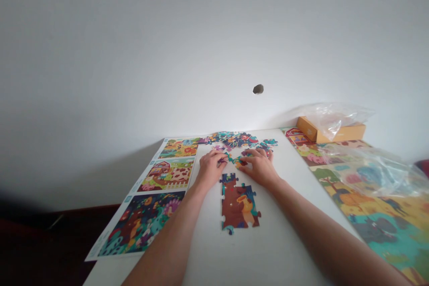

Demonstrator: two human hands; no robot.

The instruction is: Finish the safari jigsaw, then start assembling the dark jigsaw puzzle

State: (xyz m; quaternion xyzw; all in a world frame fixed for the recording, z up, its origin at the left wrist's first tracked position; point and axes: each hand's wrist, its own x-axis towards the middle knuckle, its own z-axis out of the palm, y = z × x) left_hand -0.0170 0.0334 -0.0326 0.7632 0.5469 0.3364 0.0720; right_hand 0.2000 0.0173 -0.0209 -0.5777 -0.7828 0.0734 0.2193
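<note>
My left hand (pixel 210 169) and my right hand (pixel 259 167) rest palm down on the white table, fingertips among loose jigsaw puzzle pieces. A few teal and orange pieces (pixel 235 160) lie between the two hands, and I cannot tell whether either hand grips one. Further back is a scattered heap of colourful puzzle pieces (pixel 231 139). Just below my hands lies a joined puzzle section (pixel 239 203) in brown, teal and orange, showing a yellow jug shape.
A printed sheet of puzzle pictures (pixel 142 196) lies along the table's left side. A large farm-scene puzzle or poster (pixel 368 205) covers the right side, partly under clear plastic (pixel 365 170). An orange box (pixel 342 133) sits at the back right against the white wall.
</note>
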